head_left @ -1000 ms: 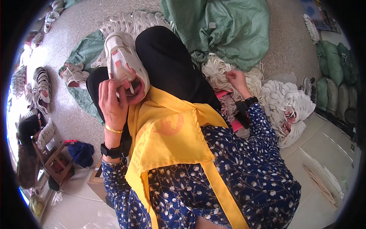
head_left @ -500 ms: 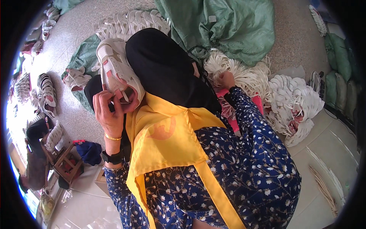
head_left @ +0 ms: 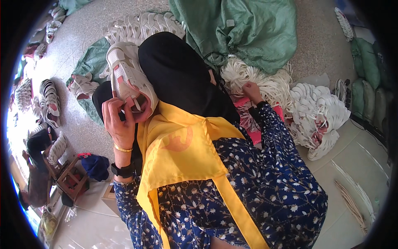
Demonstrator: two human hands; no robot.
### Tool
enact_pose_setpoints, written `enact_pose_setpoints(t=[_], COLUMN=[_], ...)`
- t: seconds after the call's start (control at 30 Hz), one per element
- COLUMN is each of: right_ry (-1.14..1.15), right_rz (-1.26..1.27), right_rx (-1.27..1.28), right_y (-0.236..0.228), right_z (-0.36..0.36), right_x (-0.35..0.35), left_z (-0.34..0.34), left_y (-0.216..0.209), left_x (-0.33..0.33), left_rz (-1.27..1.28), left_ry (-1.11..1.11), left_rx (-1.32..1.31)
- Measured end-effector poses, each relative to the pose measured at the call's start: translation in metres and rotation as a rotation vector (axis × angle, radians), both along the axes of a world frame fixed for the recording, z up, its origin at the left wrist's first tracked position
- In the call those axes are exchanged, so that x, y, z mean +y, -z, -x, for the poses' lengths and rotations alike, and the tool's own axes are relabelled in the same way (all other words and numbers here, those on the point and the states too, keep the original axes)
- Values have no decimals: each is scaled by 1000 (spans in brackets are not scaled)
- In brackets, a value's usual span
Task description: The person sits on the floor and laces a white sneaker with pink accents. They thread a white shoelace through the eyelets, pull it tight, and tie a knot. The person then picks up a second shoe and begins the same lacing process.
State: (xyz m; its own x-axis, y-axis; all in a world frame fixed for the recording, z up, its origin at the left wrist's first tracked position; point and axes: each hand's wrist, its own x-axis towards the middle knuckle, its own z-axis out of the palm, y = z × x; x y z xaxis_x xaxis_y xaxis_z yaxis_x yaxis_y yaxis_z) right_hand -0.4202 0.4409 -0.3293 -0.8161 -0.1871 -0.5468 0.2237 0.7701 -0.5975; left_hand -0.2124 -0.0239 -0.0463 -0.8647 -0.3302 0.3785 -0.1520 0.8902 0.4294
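Note:
A white and beige shoe upper with pink trim [head_left: 132, 81] rests against my left thigh, its pink-lined opening toward me. At that opening, my left hand [head_left: 119, 120] is closed on the tongue area, with fingers and thumb pinched. Over to the right, my right hand [head_left: 252, 92] is curled closed at the near edge of a heap of white shoelaces [head_left: 238, 74]. Whatever its fingers hold, if anything, is lost against the laces. Just below that hand lies a bright pink piece [head_left: 255, 135] with more laces on it.
Stacked white uppers [head_left: 321, 110] lie right of the laces. A row of uppers [head_left: 143, 27] and a green sack [head_left: 248, 29] are ahead. More shoes [head_left: 50, 101], a wooden stool frame [head_left: 70, 178] and dark blue cloth [head_left: 95, 167] are at left. Lace bundles [head_left: 350, 205] lie at lower right.
My right hand has shifted slightly right and toward me, out from among the shoelaces to their edge. The left hand and the shoe upper stay almost where they were.

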Motion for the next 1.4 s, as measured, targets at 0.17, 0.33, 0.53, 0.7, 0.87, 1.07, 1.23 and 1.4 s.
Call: enact_pose_setpoints(t=[0.17,0.33,0.53,0.7,0.87,1.07,1.23,1.4], right_ry=[-56,-166,-203,-563,-234,-269,-127,123], right_rz=[-28,7,-124,-62,5,-48,-88,500], right_rx=[-217,-120,-37,734,243,271,450,143], right_y=[-56,-90,-105,-76,-98,-107,-92,-182], right_z=[26,37,35,40,31,35,62,80], right_x=[-3,-9,-13,9,-8,-9,-2,-56], left_z=[0,0,-1,2,-1,-1,5,-1], left_y=[0,3,1,2,0,0,2,1], left_x=[-1,-2,0,-1,-1,-1,-2,-2], left_rz=[6,-16,-34,-26,-4,-14,20,13], left_ry=[10,13,13,31,32,33,58,45], left_rx=[19,42,67,77,88,85,97,83])
